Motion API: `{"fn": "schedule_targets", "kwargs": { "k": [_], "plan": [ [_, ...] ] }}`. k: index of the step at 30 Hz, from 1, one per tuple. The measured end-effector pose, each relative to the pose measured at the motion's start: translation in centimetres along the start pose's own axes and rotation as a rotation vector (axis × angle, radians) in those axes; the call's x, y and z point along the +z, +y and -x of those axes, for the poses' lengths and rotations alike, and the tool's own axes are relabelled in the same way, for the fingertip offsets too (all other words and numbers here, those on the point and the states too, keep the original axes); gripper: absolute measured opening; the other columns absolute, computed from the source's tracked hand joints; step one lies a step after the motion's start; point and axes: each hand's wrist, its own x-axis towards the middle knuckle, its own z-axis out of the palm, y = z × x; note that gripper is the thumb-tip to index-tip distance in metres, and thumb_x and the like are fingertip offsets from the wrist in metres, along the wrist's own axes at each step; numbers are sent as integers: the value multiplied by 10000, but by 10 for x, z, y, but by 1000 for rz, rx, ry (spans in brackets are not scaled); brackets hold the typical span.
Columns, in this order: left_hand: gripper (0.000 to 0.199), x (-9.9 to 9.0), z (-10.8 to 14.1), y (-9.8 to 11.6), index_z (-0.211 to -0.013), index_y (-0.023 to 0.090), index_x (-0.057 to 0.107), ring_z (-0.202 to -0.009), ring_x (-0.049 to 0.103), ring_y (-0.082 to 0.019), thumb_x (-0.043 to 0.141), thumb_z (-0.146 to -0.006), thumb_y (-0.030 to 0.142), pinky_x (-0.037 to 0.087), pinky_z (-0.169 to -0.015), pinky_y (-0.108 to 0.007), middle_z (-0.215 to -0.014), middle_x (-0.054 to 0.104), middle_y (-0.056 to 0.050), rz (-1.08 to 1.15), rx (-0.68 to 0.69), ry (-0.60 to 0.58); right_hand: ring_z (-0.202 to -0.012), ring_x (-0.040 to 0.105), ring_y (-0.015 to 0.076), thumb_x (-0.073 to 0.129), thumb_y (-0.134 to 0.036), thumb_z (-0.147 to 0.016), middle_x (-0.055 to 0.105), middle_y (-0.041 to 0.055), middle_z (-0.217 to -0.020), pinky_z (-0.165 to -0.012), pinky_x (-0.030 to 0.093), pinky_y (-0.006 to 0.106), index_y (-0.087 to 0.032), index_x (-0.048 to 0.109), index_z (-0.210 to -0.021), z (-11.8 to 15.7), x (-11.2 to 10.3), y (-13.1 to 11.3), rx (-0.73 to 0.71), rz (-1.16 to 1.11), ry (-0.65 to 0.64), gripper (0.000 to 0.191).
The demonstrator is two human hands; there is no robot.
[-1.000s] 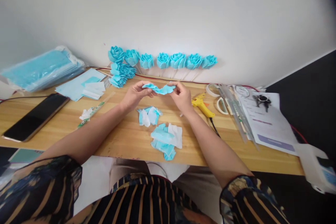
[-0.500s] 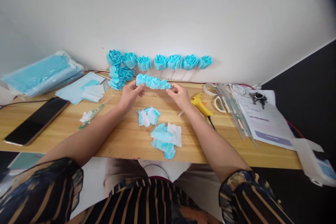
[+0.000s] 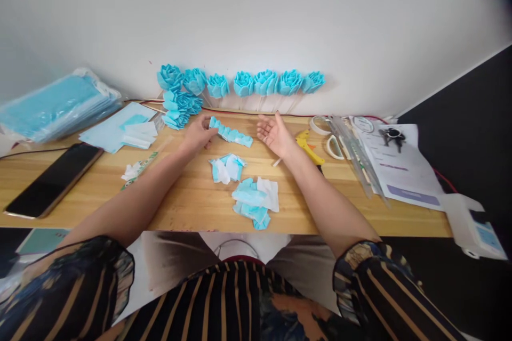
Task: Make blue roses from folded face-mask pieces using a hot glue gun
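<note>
Drawn off the pleated strip (image 3: 232, 135), the right hand (image 3: 277, 136) is spread empty; one end is pinched by the left hand (image 3: 198, 133), presumably so crushing is avoided.

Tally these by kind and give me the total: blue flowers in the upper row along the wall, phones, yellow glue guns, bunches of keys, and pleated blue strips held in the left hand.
Upper-row blue flowers: 7
Phone: 1
Yellow glue gun: 1
Bunch of keys: 1
Pleated blue strip in the left hand: 1
Total: 11
</note>
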Motion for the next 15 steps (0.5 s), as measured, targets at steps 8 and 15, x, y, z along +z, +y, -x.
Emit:
{"fn": "schedule_targets", "kwargs": {
  "k": [8, 15],
  "plan": [
    [514, 1, -10, -17, -1090, 181, 706, -1203, 576, -247, 479, -641, 80, 426, -1082, -400, -1201, 668, -72, -217, 517, 143, -777, 693, 131, 334, -565, -1008, 741, 35, -801, -793, 571, 261, -183, 662, -1009, 0, 1, 4, 3, 14, -56, 503],
    [357, -2, -7, -13, -721, 209, 741, -989, 663, -241, 444, -853, 357, 498, -918, -343, -976, 749, -49, -305, 419, -96, -882, 690, 155, 382, -662, -949, 736, 43, -857, -845, 578, 298, -219, 648, -1025, 1, 5, 7, -57, 91, -109, 523]
  ]
}}
